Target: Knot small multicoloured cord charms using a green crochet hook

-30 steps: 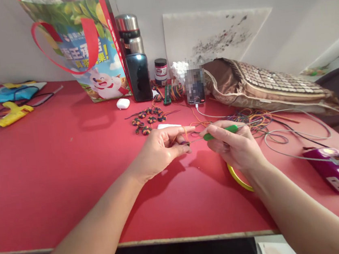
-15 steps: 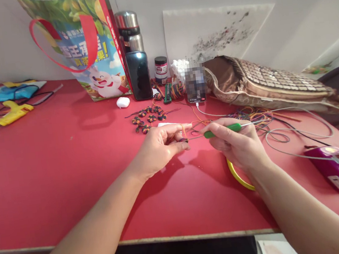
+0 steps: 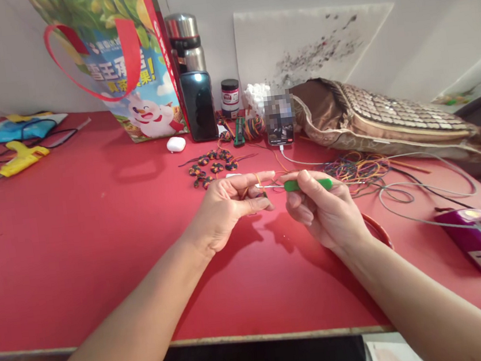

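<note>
My left hand (image 3: 232, 207) pinches a small dark crochet piece (image 3: 265, 195) between thumb and fingers, with orange yarn (image 3: 257, 178) looped over the outstretched index finger. The fingers hide most of that piece. In my right hand (image 3: 324, 211) is a crochet hook (image 3: 317, 184) with a green handle; its thin metal shaft points left and reaches the yarn at my left fingers. Just beyond, several small multicoloured crocheted rounds (image 3: 217, 168) lie on the red table (image 3: 115, 264). Behind them is a ball of mixed-colour yarn (image 3: 254, 126).
A tangle of yarn (image 3: 354, 167) lies right of my hands, near a brown bag (image 3: 371, 107). Two phones, one dark (image 3: 200, 107) and one lit (image 3: 280, 124), stand at the back. A purple power strip (image 3: 475, 235) sits right; a yellow glue gun (image 3: 23, 159) left.
The crochet hook has turned in my right hand, its metal shaft now pointing left into the yarn instead of right. My right hand has shifted slightly left; my left hand keeps its pinch.
</note>
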